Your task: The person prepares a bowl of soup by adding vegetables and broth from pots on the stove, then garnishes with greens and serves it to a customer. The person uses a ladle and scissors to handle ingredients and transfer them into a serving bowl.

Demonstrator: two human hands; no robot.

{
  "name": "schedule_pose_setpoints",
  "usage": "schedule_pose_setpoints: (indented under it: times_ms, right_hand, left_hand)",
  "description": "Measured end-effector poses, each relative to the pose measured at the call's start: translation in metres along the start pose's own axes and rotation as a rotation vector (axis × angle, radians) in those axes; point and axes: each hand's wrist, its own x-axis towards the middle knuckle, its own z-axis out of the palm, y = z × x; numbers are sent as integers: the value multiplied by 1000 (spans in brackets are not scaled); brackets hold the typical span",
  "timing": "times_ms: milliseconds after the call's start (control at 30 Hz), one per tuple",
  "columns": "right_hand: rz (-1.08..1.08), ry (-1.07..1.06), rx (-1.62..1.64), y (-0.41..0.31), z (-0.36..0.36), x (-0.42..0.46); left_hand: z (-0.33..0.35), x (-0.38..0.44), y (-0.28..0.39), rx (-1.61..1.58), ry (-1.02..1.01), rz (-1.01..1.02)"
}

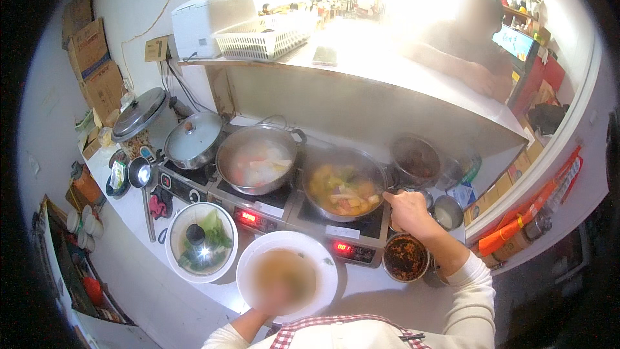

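Observation:
A large white bowl (328,276) with brownish broth and bits of green stands before me. My left hand (277,299) is at the bowl's near left side, blurred, so its grip is unclear. My right hand (409,211) reaches to the right side of a steaming metal pot (310,198), fingers curled near its rim and handle. What those fingers hold is hidden. Inside that pot lie yellowish broth and chunks of food (344,191). Under my right wrist stands a container of dark red chili paste (406,257), beside a small metal cup (446,213).
Left of the pot, another steaming pan (256,155) and a lidded pot (191,140) sit on induction cookers (252,218). A glass-lidded bowl of greens (202,242) and a ladle (140,174) are at left. Behind the raised counter (348,77), a person (465,48) leans on folded arms.

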Motion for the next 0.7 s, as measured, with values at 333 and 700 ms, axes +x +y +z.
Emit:
schedule_pose_setpoints:
  times_ms: [333, 700]
  right_hand:
    - [-267, 266, -62, -5, 86, 69]
    - [-6, 125, -98, 30, 73, 21]
  left_hand:
    - [11, 51, -51, -378, 62, 184]
    - [-119, 90, 10, -1009, 131, 65]
